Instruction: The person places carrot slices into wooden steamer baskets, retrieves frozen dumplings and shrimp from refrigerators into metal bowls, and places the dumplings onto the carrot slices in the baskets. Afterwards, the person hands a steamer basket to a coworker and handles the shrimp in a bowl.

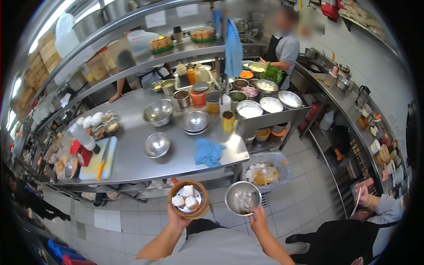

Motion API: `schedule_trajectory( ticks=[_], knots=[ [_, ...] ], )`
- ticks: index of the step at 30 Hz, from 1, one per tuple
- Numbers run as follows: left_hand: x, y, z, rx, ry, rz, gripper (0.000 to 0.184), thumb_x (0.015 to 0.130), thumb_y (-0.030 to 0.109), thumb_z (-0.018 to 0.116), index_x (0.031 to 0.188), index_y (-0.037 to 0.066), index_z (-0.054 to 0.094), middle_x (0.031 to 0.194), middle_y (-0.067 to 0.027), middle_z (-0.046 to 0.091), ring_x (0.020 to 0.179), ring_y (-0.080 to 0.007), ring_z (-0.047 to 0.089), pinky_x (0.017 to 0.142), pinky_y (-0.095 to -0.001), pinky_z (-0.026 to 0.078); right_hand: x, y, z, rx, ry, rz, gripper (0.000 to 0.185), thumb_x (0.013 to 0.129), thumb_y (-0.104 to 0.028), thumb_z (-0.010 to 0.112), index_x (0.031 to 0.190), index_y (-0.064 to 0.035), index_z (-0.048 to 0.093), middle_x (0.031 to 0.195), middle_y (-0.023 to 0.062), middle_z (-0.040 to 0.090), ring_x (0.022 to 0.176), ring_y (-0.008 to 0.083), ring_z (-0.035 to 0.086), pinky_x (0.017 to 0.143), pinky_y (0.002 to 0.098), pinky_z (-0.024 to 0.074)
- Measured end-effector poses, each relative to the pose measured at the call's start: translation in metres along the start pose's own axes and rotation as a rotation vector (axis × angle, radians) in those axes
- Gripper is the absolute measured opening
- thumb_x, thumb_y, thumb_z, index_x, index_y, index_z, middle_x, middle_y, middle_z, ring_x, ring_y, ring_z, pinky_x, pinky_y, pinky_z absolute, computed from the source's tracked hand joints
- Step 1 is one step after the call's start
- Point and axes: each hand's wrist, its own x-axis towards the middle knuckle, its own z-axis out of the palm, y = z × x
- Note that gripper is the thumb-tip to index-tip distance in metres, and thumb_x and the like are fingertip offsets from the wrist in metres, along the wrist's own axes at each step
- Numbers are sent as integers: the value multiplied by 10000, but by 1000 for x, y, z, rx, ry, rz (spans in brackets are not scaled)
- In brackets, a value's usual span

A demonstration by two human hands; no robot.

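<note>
My left hand (pixel 178 219) grips a round bamboo steamer basket (pixel 204 199) from below and the side. Inside it, three white-topped buns (pixel 188 191) sit on a pale perforated liner. My right hand (pixel 259 220) is closed on the rim of a shiny metal bowl (pixel 230 198), tilted so its inside shows; whether anything lies in it I cannot tell. Both are held in front of my body, short of the steel table's front edge. On the table (pixel 128 154) stand a metal bowl (pixel 157 145), a larger bowl (pixel 158 112) and stacked bowls (pixel 195 121).
A blue cloth (pixel 209 152) lies near the table's right corner. An orange-handled knife (pixel 102 164) rests on a white cutting board (pixel 110 152). A lined bin (pixel 282 170) stands on the floor. One co-worker (pixel 287 48) stands at the back; another person's hand (pixel 365 198) is at right.
</note>
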Motion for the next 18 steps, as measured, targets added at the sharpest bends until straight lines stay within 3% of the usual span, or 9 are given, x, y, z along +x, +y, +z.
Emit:
schedule_trajectory(
  ticks=[1,3,8,12,14,15,18],
  knots=[
    [17,-14,1,76,-19,-21,623,1016,629,447,1378,161,642,1386,-143,650,1247,-371,652,1049,-571,551,-15,10,-22,-86,71,76,260,836,11,727,1063,-77,633,1173,209,610,1094,454,613,918,465,515],
    [40,-47,24,91,-7,-88,626,1018,627,446,1390,162,637,1388,-145,650,1249,-371,651,1050,-569,550,-21,30,-61,-167,152,161,259,836,17,723,1064,-72,638,1201,200,612,1105,447,617,923,460,518],
    [109,-132,80,201,18,-267,631,1027,607,429,1402,142,632,1381,-148,660,1240,-384,654,1060,-565,542,6,82,-146,-211,455,269,270,828,67,688,1068,-40,625,1065,185,589,955,383,632,838,423,530],
    [167,-214,151,254,-107,-374,617,1030,588,433,1395,134,637,1378,-143,664,1237,-384,655,1044,-567,552,39,133,-219,-168,587,370,251,835,32,712,1062,-49,641,1088,192,599,979,394,621,862,440,515],
    [201,-255,183,263,-28,-421,606,1037,570,435,1387,119,639,1367,-140,671,1232,-383,657,1037,-573,555,49,167,-255,-220,668,417,247,835,30,718,1058,-44,639,1082,185,596,967,381,630,857,434,518],
    [220,-274,198,280,-43,-451,612,1061,529,376,1441,95,585,1415,-151,637,1284,-382,630,1084,-594,522,55,180,-272,-219,699,417,246,837,26,719,1058,-42,637,1074,182,597,955,379,634,845,431,520],
    [282,-339,250,241,-135,-540,624,1061,550,377,1441,102,586,1431,-149,625,1299,-380,619,1098,-602,506,60,215,-324,-348,698,529,240,837,30,711,1053,-38,630,1053,182,597,942,376,638,829,424,522]
  ],
)
